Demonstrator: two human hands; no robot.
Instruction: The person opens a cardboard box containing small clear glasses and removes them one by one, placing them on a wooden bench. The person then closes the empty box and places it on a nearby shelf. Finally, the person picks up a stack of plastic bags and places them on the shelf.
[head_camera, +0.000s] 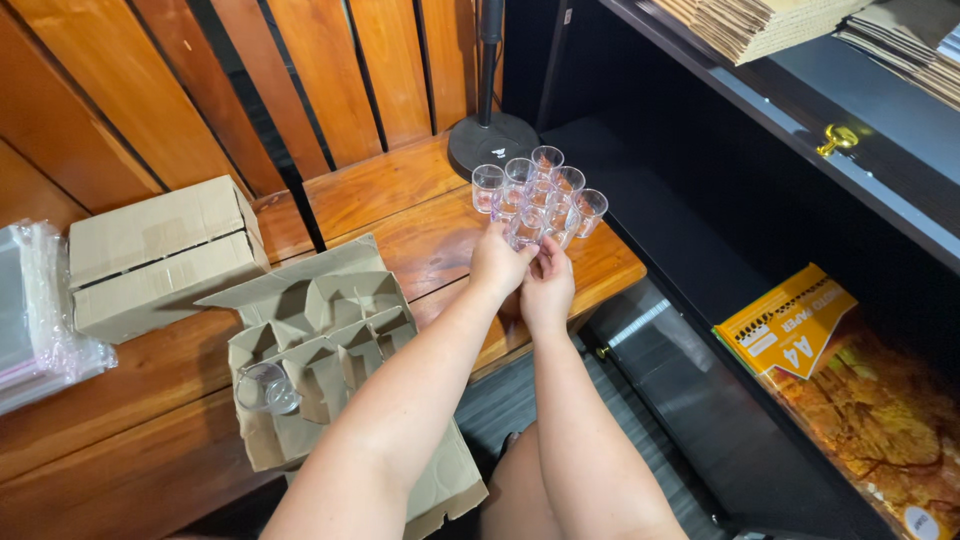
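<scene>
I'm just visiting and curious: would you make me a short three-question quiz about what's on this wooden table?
1. True or false: one clear glass sits in the open divided carton.
2. Where do the left hand and right hand meet?
A. at the closed cardboard box
B. at the cluster of small clear glasses
C. at the black lamp base
3. What lies at the table's far left edge?

Key
1. True.
2. B; both hands touch the nearest glasses of the cluster.
3. Clear plastic wrapping.
</scene>
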